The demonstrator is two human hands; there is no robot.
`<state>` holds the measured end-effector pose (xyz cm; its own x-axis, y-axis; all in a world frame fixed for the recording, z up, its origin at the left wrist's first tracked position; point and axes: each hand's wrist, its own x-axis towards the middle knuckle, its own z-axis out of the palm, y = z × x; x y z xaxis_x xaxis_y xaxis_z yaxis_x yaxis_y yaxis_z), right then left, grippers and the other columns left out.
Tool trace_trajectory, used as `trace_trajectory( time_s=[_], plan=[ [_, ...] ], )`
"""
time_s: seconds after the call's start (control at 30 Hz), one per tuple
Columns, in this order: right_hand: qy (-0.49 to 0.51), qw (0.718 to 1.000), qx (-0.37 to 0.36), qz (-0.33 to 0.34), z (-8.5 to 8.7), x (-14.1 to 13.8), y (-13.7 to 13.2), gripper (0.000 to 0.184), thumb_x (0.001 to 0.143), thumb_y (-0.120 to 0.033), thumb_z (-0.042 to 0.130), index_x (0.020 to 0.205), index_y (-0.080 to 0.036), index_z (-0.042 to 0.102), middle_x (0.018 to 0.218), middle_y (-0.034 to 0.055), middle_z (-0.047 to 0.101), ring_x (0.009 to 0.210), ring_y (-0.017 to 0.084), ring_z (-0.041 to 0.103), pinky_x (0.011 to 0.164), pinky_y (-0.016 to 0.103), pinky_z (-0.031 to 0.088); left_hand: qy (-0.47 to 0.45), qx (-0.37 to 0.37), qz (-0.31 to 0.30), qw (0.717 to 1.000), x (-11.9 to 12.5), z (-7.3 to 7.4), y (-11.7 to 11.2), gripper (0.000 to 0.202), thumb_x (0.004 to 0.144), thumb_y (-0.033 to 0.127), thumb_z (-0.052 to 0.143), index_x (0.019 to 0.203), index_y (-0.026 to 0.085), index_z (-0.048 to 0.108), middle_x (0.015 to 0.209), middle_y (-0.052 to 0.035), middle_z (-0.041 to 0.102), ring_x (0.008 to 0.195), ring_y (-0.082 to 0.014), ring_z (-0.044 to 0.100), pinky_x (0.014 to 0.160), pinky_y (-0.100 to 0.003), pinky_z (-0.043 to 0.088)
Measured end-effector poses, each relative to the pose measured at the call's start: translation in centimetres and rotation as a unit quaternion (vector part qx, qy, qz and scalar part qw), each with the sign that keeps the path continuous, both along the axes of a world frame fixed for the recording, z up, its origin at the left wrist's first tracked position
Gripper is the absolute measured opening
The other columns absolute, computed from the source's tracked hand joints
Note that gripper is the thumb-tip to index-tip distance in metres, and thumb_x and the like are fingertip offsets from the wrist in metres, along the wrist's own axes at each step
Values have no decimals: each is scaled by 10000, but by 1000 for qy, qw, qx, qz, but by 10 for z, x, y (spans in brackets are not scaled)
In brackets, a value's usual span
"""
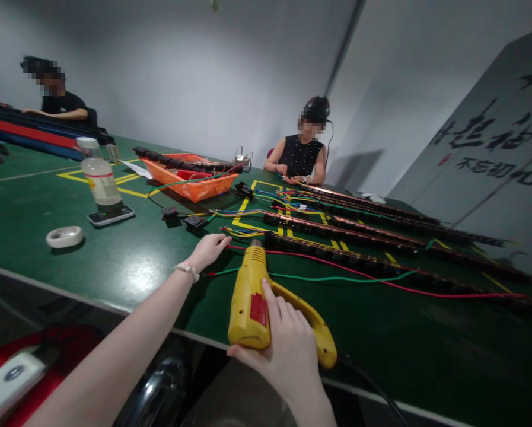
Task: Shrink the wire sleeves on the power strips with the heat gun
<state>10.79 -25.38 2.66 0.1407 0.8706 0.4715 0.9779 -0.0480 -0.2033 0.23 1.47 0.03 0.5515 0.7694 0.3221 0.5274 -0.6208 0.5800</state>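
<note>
Well to the left of my left hand lies a white ring (64,237), and a little farther off, beyond it, a clear bottle (101,181) with a white cap holds pale liquid. A flat device (111,215) sits at the bottle's base. Farther out, beyond my left hand, an orange basket (194,191) holds long dark strips (170,161), which jut past its left rim, and something red (193,175) under them; a green wire trails over its side.

My left hand (209,251) has thumb and forefinger pinched together on the end of a red wire (301,255), which runs off to the right past the nozzle. Another green wire (319,278) passes behind the heat gun (250,302), nearer to me than the red one.

The heat gun is in my right hand (292,338), fingers closed around it, forefinger along its side and thumb at its back end. It is yellow, with slots near its metal nozzle, a red label and a curved handle. Beyond my right hand, coppery black bars (359,255) stretch away rightward.
</note>
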Motion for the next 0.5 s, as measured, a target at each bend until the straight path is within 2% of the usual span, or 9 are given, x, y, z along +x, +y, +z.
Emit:
trace_trajectory(
  time_s=[0.13,0.27,0.5],
  plan=[
    [5,1000,-19,18,2,-23,13,1162,562,-879,516,1423,-131,292,942,106,574,809,282,553,719,441,455,42,-7,42,998,3,3,2,488,887,514,320,685,184,618,709,-60,648,669,-179,540,565,-261,291],
    [1,999,-21,33,0,-39,19,1200,537,-869,539,1435,-119,274,949,113,574,797,288,554,707,456,454,87,-17,54,995,3,7,4,519,897,520,277,794,190,664,839,-95,691,785,-211,589,580,-255,311],
    [-11,999,9,41,-5,-38,19,1188,551,-866,527,1439,-116,284,898,95,578,748,265,552,681,426,442,88,-37,81,992,2,12,1,537,901,540,265,855,200,679,880,-98,697,818,-213,598,589,-246,328]
  ],
)
